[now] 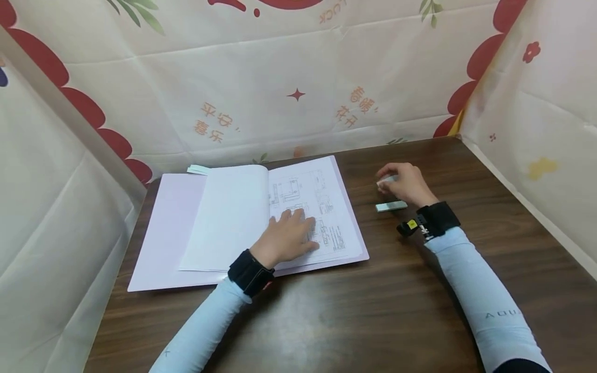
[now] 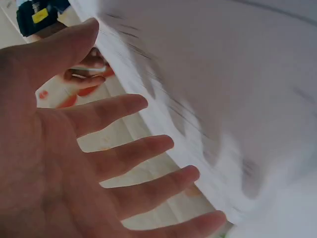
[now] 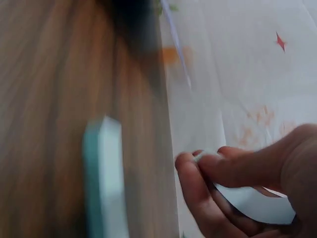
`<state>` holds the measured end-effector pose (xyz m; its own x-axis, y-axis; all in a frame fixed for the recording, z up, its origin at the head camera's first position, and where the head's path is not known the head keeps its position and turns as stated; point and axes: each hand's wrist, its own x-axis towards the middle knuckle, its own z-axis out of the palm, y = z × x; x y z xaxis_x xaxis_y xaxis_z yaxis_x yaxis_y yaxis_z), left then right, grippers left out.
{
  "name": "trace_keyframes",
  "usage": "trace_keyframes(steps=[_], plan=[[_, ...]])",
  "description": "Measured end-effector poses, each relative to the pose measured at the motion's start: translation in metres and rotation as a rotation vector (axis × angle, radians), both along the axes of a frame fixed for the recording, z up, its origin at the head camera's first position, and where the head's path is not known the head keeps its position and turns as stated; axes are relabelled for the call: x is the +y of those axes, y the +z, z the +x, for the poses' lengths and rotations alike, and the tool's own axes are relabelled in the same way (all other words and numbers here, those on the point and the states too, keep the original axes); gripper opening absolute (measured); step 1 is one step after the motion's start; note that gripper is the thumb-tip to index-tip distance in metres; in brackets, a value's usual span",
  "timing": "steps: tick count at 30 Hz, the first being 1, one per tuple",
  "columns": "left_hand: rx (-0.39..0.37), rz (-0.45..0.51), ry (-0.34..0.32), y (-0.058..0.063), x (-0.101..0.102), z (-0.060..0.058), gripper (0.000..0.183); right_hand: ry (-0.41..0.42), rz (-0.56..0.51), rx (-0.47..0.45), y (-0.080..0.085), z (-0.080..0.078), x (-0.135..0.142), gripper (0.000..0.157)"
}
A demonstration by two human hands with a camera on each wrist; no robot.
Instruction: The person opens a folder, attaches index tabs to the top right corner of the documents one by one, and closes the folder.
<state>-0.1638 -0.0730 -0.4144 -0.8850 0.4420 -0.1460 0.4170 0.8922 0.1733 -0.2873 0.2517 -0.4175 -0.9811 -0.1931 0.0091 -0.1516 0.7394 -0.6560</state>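
My left hand (image 1: 290, 235) lies spread over the right-hand page (image 1: 336, 207) of an open lilac folder (image 1: 172, 207). That page carries printed technical drawings. Straight, parted fingers (image 2: 133, 148) show in the left wrist view, their shadows falling on the paper. To the right of the folder, my right hand (image 1: 407, 182) pinches a small pale sticky note (image 1: 388, 180) between thumb and fingers; in the right wrist view the note (image 3: 257, 203) bends, partly hidden by the fingers. Just below that hand, a narrow pale green sticky-note pad (image 1: 391, 206) lies on the table.
A blank white sheet (image 1: 233, 212) is turned over to the left inside the folder. Pale green tabs (image 1: 198, 169) stick out at the folder's top left. Patterned cloth (image 1: 280, 77) hangs behind the dark wooden table (image 1: 298, 321) and along both sides.
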Motion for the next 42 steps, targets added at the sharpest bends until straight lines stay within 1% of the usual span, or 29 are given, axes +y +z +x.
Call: trace_keyframes(steps=[2,4,7,9,12,16,19,24,27,33,36,39,42], plan=[[-0.003,0.004,0.028,-0.004,-0.008,0.000,0.066,-0.005,-0.037,-0.011,0.000,-0.013,-0.016,0.019],[-0.001,0.002,0.043,-0.008,-0.011,0.000,0.065,-0.009,-0.094,-0.016,-0.003,-0.030,-0.034,0.016],[-0.002,-0.020,0.052,-0.014,-0.012,0.000,0.065,-0.023,-0.211,-0.057,-0.013,-0.056,-0.059,0.012],[0.003,-0.043,0.053,-0.018,-0.010,0.000,0.066,-0.037,-0.267,-0.093,-0.020,-0.070,-0.073,0.013],[-0.004,-0.085,0.052,-0.021,-0.007,0.000,0.068,-0.081,-0.248,-0.131,-0.030,-0.086,-0.087,0.015],[-0.010,-0.129,0.042,-0.021,-0.003,0.001,0.071,-0.126,-0.216,-0.168,-0.038,-0.099,-0.098,0.019],[-0.002,-0.148,0.039,-0.021,-0.003,0.001,0.072,-0.149,-0.236,-0.210,-0.037,-0.105,-0.107,0.020],[0.009,-0.155,0.043,-0.019,-0.004,0.001,0.071,-0.180,-0.193,-0.239,-0.027,-0.103,-0.123,0.021],[0.006,-0.150,0.045,-0.019,-0.004,0.000,0.070,-0.191,-0.165,-0.253,-0.024,-0.103,-0.128,0.022],[0.006,-0.140,0.049,-0.021,-0.004,-0.002,0.071,-0.220,-0.125,-0.233,-0.024,-0.104,-0.134,0.021],[0.008,-0.137,0.049,-0.021,-0.004,-0.002,0.071,-0.250,-0.084,-0.211,-0.027,-0.108,-0.136,0.019],[0.009,-0.137,0.048,-0.021,-0.004,-0.002,0.070,-0.278,-0.010,-0.196,-0.031,-0.113,-0.136,0.018],[0.010,-0.147,0.049,-0.022,-0.005,-0.002,0.070,-0.306,0.056,-0.204,-0.032,-0.118,-0.135,0.023]])
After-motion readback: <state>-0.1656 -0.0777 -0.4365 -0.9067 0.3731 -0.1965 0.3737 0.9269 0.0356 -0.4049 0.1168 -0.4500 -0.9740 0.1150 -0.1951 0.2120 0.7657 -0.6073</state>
